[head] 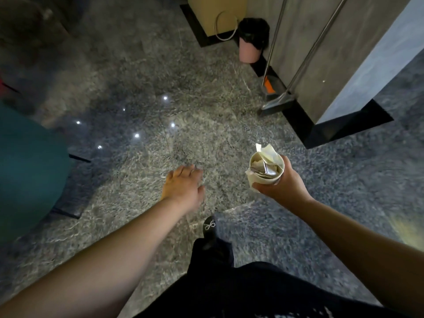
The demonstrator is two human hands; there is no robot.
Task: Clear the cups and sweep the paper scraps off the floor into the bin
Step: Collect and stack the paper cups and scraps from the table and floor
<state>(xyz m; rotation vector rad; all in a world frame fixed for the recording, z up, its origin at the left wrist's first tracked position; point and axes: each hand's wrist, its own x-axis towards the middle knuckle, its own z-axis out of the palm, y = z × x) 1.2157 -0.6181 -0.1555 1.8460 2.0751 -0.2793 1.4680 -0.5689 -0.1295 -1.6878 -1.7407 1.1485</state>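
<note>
right hand (278, 184): fingers wrapped round a paper cup (266, 169), held upright out in front
cup contents: crumpled paper and something shiny, stuffed above the rim (one scrap sticks up, loose-looking)
left hand (182, 187): empty, palm down, fingers relaxed and loosely spread over the floor
bin (251, 45): pink, black bag liner, on the floor ahead by the wall base, well apart from the cup
step in hand: likely carrying the stuffed cup to the bin
how to do it well: keep the cup upright and level so the top scrap stays in; bring it right over the bin's mouth before tipping or dropping; the free left hand could cap the cup
risk: the bin's mouth looks narrow, a toss from afar may spill
broom (278, 102): leans on the grey panel beside the bin, a second long handle next to it (dustpan probably, can't tell)
floor (142, 72): polished speckled grey stone, ceiling lights reflect in it; no scraps plainly visible (blurry)
room: dim; teal round shape (27, 171) at left, beige box (218, 12) with a cord loop beside the bin
person: dark clothes, dark shoe (210, 227) stepping forward
</note>
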